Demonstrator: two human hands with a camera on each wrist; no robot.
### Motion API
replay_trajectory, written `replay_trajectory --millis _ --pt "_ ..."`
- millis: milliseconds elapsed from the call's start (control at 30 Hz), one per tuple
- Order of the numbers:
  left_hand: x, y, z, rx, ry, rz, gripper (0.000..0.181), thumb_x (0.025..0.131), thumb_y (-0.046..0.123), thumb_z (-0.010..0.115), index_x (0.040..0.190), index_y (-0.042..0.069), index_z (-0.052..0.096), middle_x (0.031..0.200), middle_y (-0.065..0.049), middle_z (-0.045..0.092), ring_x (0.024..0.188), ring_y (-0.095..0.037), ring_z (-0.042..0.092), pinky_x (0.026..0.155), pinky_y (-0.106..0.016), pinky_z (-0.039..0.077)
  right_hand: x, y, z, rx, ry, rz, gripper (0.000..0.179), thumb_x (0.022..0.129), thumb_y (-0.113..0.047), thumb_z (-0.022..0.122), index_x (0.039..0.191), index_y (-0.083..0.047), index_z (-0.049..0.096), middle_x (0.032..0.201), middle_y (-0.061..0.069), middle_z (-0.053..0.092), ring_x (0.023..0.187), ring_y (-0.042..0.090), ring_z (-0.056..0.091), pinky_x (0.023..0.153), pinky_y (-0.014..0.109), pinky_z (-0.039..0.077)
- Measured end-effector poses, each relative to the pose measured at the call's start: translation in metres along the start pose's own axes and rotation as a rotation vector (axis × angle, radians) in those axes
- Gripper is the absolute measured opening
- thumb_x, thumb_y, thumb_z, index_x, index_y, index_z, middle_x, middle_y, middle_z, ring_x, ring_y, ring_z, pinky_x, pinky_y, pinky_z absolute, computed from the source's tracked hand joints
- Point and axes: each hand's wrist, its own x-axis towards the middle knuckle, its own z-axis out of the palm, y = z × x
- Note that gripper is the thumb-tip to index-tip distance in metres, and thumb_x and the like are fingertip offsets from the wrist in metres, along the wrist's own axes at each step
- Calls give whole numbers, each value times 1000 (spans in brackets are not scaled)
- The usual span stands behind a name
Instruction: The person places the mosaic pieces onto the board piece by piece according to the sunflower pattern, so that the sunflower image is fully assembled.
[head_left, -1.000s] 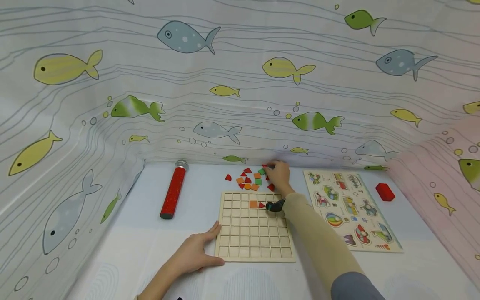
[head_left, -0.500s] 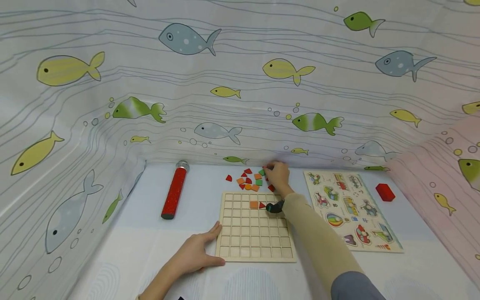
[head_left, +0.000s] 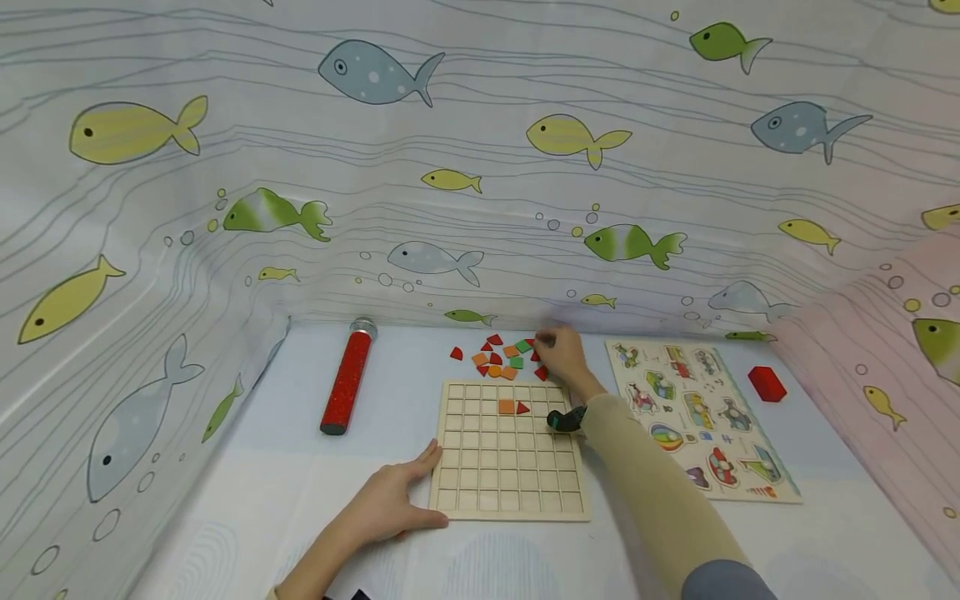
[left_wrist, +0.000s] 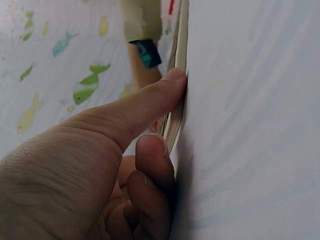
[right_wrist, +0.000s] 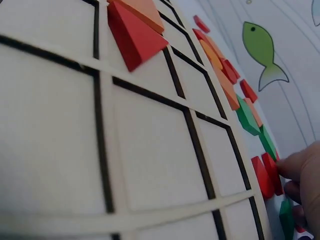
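A pale wooden grid board (head_left: 480,481) lies on the table, holding an orange square (head_left: 507,407) and a red triangle (head_left: 522,407) near its top. My left hand (head_left: 389,500) grips the board's front-left corner, thumb at the front edge and index finger along the left side. In the left wrist view, the thumb (left_wrist: 150,101) presses the board's edge while other fingers curl below. Beyond the board, my right hand (head_left: 564,357) reaches into loose coloured pieces. Its fingertips are at a red piece (right_wrist: 273,175) in the right wrist view; I cannot tell whether they pinch it.
Several loose red, orange and green pieces (head_left: 516,363) lie behind the board. To the left is a red toy microphone (head_left: 348,383). A wooden picture puzzle (head_left: 686,442) and a red block (head_left: 767,383) lie right. A fish-patterned cloth (head_left: 517,267) rises behind the table.
My right hand has shifted slightly right and back toward me among the loose pieces, and its forearm has moved right. The left hand stays at the board's corner.
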Motion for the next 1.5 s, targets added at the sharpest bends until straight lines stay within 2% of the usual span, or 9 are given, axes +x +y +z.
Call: replay_trajectory --millis 167,300,500,700,933,1200,1500 --pt "-1 2 -1 -8 -3 3 102 76 40 95 158 3 48 167 -8 43 149 -36 47 117 -61 41 3 0 -3 6 -66 20 29 100 -14 72 124 1 75 123 19 73 111 34 66 97 48 56" --pt "-2 3 -1 -18 -3 7 102 76 39 95 159 3 47 167 -8 42 150 -36 46 118 -62 40 5 -4 -6 22 -107 53 31 100 -16 74 126 0 75 127 19 72 117 34 66 102 48 55" --pt "-1 2 0 -22 -1 1 102 76 40 95 159 3 47 168 -6 42 150 -34 46 118 -61 40 10 -9 -12 -45 -155 30 31 99 -15 76 125 2 75 128 20 73 122 36 66 107 49 53" --pt "-1 2 0 -21 5 8 101 77 40 94 159 4 47 167 -6 42 150 -34 46 118 -61 41 10 -12 -12 -82 -140 -13 28 99 -12 75 120 5 75 124 21 74 119 37 67 105 49 54" --pt "-1 2 -1 -12 7 13 101 76 39 94 158 3 48 167 -7 43 149 -35 47 117 -62 41 6 -12 -11 -75 -110 -63 24 99 -8 74 117 7 76 118 23 75 112 37 69 98 50 57" --pt "-3 5 -2 -9 7 27 102 76 41 95 158 2 48 167 -7 43 149 -36 47 117 -62 41 4 -7 -12 -59 -89 -61 25 97 -11 76 115 6 76 114 21 76 108 36 69 98 49 57" --pt "-1 3 -1 -12 -1 10 101 76 40 95 158 3 48 167 -7 43 149 -34 47 118 -62 41 -3 -1 -13 -33 -55 -83 25 94 -13 79 111 5 78 105 19 77 97 32 71 89 47 60"
